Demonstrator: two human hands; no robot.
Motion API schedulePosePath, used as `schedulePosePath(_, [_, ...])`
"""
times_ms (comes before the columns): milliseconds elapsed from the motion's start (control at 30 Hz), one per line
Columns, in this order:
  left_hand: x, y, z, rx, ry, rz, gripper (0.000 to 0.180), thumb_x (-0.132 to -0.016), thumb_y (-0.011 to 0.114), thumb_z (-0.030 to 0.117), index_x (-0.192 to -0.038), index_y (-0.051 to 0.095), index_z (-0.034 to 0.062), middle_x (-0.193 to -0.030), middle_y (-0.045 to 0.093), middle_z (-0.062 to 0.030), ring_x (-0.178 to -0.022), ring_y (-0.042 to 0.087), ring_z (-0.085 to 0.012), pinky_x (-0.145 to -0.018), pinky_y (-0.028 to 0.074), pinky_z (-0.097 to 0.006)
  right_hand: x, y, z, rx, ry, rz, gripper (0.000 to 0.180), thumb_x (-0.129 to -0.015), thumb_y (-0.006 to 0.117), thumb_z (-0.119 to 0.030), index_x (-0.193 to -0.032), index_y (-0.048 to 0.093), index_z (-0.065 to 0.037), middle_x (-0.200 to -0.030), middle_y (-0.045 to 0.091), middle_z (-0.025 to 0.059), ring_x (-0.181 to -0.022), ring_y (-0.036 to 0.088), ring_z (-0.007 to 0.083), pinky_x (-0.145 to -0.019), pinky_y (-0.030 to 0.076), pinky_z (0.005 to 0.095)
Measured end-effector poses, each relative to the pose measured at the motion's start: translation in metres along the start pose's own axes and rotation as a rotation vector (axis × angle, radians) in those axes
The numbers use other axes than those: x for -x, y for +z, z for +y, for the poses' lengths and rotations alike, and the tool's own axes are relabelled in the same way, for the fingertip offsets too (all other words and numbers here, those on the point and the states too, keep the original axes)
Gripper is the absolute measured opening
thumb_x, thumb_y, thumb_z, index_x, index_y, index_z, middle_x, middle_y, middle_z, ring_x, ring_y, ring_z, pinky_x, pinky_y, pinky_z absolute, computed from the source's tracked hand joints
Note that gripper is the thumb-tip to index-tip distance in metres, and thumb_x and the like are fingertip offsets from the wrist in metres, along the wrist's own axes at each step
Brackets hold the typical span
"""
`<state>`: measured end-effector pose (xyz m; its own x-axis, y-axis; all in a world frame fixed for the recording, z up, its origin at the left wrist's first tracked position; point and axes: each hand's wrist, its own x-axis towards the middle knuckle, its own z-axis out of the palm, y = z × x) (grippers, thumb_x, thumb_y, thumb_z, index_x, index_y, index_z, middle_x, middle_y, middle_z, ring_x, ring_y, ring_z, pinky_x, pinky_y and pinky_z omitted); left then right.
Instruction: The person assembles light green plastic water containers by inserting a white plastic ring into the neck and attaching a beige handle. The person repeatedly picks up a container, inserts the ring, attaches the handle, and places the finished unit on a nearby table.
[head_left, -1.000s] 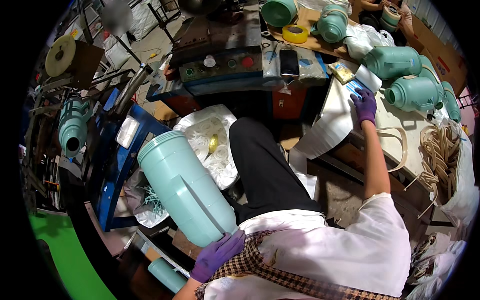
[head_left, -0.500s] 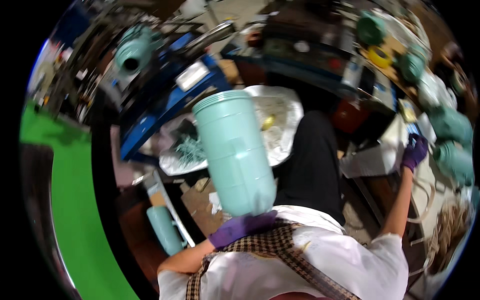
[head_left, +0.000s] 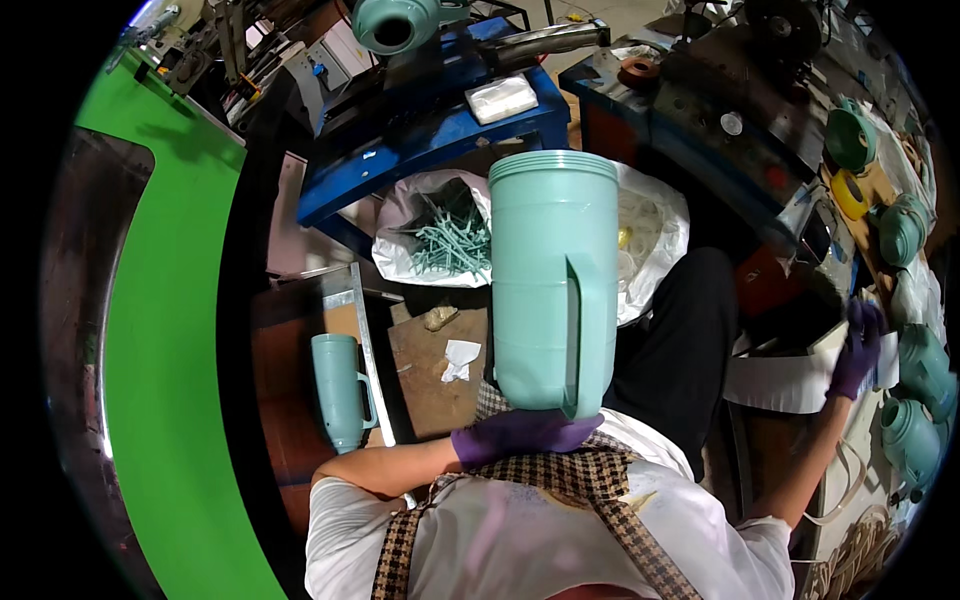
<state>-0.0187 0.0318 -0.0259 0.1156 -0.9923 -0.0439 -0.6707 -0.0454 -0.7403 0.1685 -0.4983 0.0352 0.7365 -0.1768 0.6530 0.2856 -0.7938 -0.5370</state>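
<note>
A large mint-green plastic jug (head_left: 535, 290) with a ribbed rim and a moulded side handle stands upright in front of my body. My left hand (head_left: 525, 437), in a purple glove, is closed around its base; the fingertips are partly hidden. At the right, my gloved right hand (head_left: 857, 350) reaches over the bench beside a curved white strip (head_left: 775, 384). Its dark, slightly blurred fingers point away from me, and I cannot make out whether they grip anything. A smaller mint-green jug (head_left: 338, 390) with a handle lies to my lower left.
A white sack (head_left: 400, 255) of thin green plastic scraps sits beyond the jug, beside another sack (head_left: 655, 230) of pale pieces. A blue machine table (head_left: 350, 190) stands behind them. Mint-green vessels (head_left: 908, 440) and a yellow tape roll (head_left: 849, 196) are on the right bench.
The large jug has turned so its handle now faces me, and it stands more upright. My right hand remains over the right bench. The view has shifted toward the left.
</note>
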Motion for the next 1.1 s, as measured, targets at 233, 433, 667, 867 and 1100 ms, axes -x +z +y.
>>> schedulePosePath(233, [-0.019,-0.013,-0.031,1.395,-0.422,0.039,0.032,-0.1,0.045,0.015,-0.126,0.056,0.001,-0.112,0.063,-0.0084,-0.106,0.061,-0.0142,-0.099,0.046,-0.028,-0.033,0.153,-0.274,-0.733,-0.399,-0.746,0.015,-0.089,0.067,-0.016,-0.09,0.068,-0.001,-0.086,0.059,0.0063,-0.086,0.056,0.0168,-0.079,0.045,0.0309])
schedulePosePath(433, [-0.011,-0.011,-0.016,1.573,-0.516,0.049,0.042,-0.098,0.051,0.017,-0.139,0.051,0.0033,-0.135,0.056,-0.0088,-0.126,0.054,-0.021,-0.112,0.041,-0.03,-0.028,0.193,-0.314,-0.953,0.045,-0.962,0.014,-0.084,0.076,-0.006,-0.082,0.063,-0.001,-0.082,0.053,0.0017,-0.074,0.053,0.0115,-0.069,0.044,0.0277])
schedulePosePath(667, [-0.015,-0.016,-0.022,1.578,-0.734,0.285,0.03,-0.104,0.051,0.017,-0.127,0.06,-0.0003,-0.108,0.067,-0.0114,-0.1,0.065,-0.0182,-0.088,0.051,-0.031,-0.029,0.201,-0.317,-0.682,-0.402,-0.781,0.014,-0.081,0.078,-0.013,-0.078,0.068,-0.003,-0.08,0.052,0.0074,-0.078,0.052,0.0203,-0.07,0.044,0.0347])
schedulePosePath(867, [-0.016,-0.012,-0.026,2.286,-0.826,-0.252,0.04,-0.105,0.049,0.028,-0.134,0.056,0.0012,-0.141,0.054,-0.0097,-0.128,0.053,-0.0171,-0.109,0.042,-0.027,-0.023,0.203,-0.32,-0.59,-0.349,-0.82,0.021,-0.074,0.084,-0.023,-0.081,0.071,-0.007,-0.092,0.058,0.0104,-0.09,0.057,0.0252,-0.079,0.046,0.0327])
schedulePosePath(1100, [0.027,-0.044,-0.009,0.528,-0.785,0.125,0.073,-0.091,0.069,0.035,-0.15,0.037,0.0064,-0.155,0.034,-0.018,-0.141,0.033,-0.0366,-0.115,0.035,-0.043,-0.027,0.246,-0.297,-0.964,-0.077,-0.915,0.078,-0.079,0.083,-0.035,-0.142,0.051,-0.004,-0.145,0.051,0.0163,-0.13,0.051,0.0244,-0.109,0.039,0.0378])
